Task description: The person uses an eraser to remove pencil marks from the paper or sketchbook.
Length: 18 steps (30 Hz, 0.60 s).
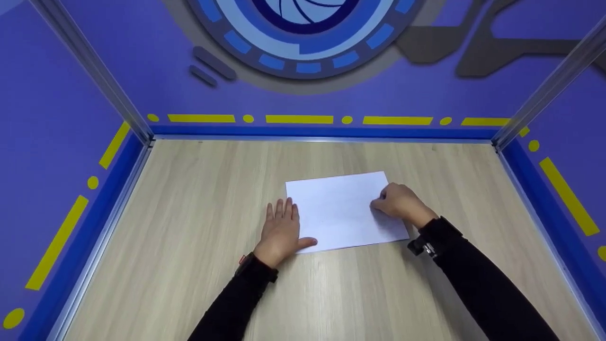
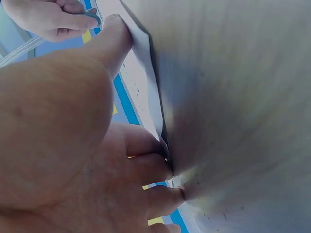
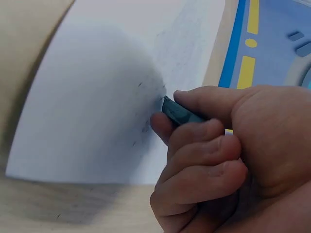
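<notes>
A white sheet of paper point(image 1: 336, 208) lies slightly turned on the wooden table. My left hand point(image 1: 281, 234) rests flat at its left edge, fingers straight and thumb spread over the lower left corner. In the left wrist view the paper's near edge lifts a little off the table beside the thumb point(image 2: 114, 39). Over the right part of the sheet, my right hand point(image 1: 400, 203) pinches a small dark green eraser point(image 3: 180, 112) between thumb and fingers, its tip close over the paper. Dark crumbs point(image 3: 141, 85) and faint grey smudging show on the sheet around the tip.
The light wooden tabletop point(image 1: 203, 189) is bounded by a metal rail point(image 1: 322, 139) at the back. Blue-purple panels point(image 1: 118, 80) with yellow marks stand behind and on both sides. Both wrists wear black bands point(image 1: 440, 234).
</notes>
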Each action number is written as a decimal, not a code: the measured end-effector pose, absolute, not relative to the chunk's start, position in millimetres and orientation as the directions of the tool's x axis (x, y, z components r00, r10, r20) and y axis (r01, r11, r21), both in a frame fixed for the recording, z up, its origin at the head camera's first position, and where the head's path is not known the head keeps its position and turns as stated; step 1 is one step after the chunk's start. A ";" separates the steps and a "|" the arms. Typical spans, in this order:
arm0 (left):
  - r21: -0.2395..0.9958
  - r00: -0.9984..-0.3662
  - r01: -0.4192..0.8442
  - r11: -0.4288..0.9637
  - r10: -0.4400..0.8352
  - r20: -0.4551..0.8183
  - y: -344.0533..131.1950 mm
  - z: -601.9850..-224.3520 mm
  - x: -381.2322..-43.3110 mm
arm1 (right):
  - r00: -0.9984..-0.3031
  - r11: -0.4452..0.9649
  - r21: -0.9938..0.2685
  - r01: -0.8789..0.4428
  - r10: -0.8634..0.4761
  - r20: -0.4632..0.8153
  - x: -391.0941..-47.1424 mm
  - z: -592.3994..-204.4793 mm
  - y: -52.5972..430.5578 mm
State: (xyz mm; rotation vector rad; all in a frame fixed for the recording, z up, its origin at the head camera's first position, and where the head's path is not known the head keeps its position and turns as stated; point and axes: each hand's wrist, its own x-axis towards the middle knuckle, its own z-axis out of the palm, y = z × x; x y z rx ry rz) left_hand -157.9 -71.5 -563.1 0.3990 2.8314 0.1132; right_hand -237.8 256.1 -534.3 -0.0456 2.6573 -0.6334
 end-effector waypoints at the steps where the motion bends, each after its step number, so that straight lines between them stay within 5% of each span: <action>1: 0.112 -0.923 0.259 0.959 0.280 -0.264 -71.3 -563.4 -158.2 | -0.920 0.892 -0.449 0.057 -0.128 -0.370 -238.2 -534.0 255.1; 18: 0.101 -0.924 0.267 0.958 0.284 -0.256 -71.9 -564.7 -158.2 | -0.930 0.860 -0.507 0.060 -0.136 -0.340 -240.2 -533.9 247.6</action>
